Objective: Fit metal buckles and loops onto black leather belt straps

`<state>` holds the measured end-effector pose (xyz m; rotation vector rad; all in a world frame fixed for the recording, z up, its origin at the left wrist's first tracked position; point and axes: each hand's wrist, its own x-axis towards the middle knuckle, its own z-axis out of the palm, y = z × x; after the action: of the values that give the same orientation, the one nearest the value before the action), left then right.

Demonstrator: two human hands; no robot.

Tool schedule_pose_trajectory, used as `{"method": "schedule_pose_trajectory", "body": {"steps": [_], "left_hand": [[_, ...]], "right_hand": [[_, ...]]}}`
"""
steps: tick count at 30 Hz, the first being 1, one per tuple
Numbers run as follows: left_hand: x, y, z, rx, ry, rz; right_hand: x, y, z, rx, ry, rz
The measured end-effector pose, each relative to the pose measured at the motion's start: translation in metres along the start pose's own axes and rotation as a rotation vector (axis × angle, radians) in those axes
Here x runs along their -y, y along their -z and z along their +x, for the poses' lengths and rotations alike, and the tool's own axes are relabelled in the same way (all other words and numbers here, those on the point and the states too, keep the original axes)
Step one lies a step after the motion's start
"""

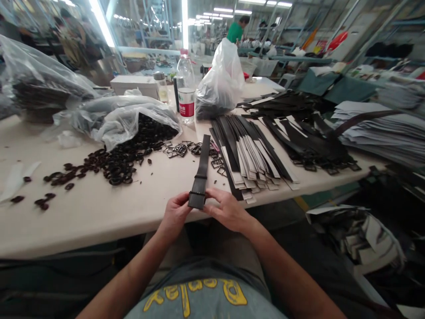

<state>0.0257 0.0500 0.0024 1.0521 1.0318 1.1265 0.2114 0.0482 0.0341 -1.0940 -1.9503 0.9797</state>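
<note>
We hold a black leather strap (pixel 201 170) upright in front of us, its lower end just inside the table's front edge and its upper end pointing away from us. Our left hand (pixel 175 215) is curled closed around the strap's lower left edge. Our right hand (pixel 227 210) is partly open, with its fingers (pixel 215 197) pressed against the lower right edge, so both hands have hold of it. Two narrow dark loops (pixel 197 193) circle the strap near those hands.

Left of the strap, a pile of dark rings (pixel 119 161) spreads across the cream worktable (pixel 83 221), spilling from a clear plastic bag (pixel 122 117). Metal buckles (pixel 181 149) lie just beyond the strap, nearly touching its upper end. To the strap's right, a fanned bundle of paper-backed black straps (pixel 245 155) reaches close to our right hand. Farther beyond the strap stand a plastic water bottle (pixel 186 88) and a tied-up plastic bag (pixel 221 79). Bare tabletop remains to the strap's left, between our left hand and the rings. Past the table's front edge, the room below the strap is open above our lap.
</note>
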Motion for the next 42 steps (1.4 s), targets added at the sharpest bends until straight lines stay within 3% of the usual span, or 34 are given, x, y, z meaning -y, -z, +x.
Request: {"method": "schedule_pose_trajectory", "body": {"steps": [6, 11, 17, 21, 24, 28, 33, 37, 42], "left_hand": [[0.009, -0.013, -0.001, -0.023, 0.006, -0.016], [0.008, -0.028, 0.001, -0.057, 0.029, -0.033], [0.010, -0.028, 0.005, -0.045, 0.025, -0.015], [-0.001, -0.011, 0.021, 0.102, -0.008, 0.187], [-0.012, 0.015, 0.042, 0.115, -0.050, 0.362], [-0.023, 0.068, 0.070, -0.092, -0.140, 0.667], [-0.044, 0.125, 0.094, -0.337, -0.125, 1.115], [-0.057, 0.130, 0.123, -0.390, -0.109, 1.277], [-0.045, 0.117, 0.174, -0.424, -0.114, 1.346]], "right_hand": [[-0.008, -0.037, 0.004, -0.205, -0.143, 0.648], [-0.010, -0.057, 0.005, -0.424, -0.254, 0.885], [-0.009, -0.059, 0.012, -0.472, -0.270, 0.988], [-0.015, -0.044, 0.019, -0.465, -0.202, 0.830], [-0.032, -0.034, 0.023, -0.484, -0.128, 0.601], [-0.057, -0.032, 0.023, -0.524, -0.147, 0.437], [-0.061, -0.037, 0.020, -0.478, -0.187, 0.497], [-0.057, -0.038, 0.019, -0.444, -0.169, 0.504], [-0.060, -0.039, 0.015, -0.445, -0.138, 0.417]]}}
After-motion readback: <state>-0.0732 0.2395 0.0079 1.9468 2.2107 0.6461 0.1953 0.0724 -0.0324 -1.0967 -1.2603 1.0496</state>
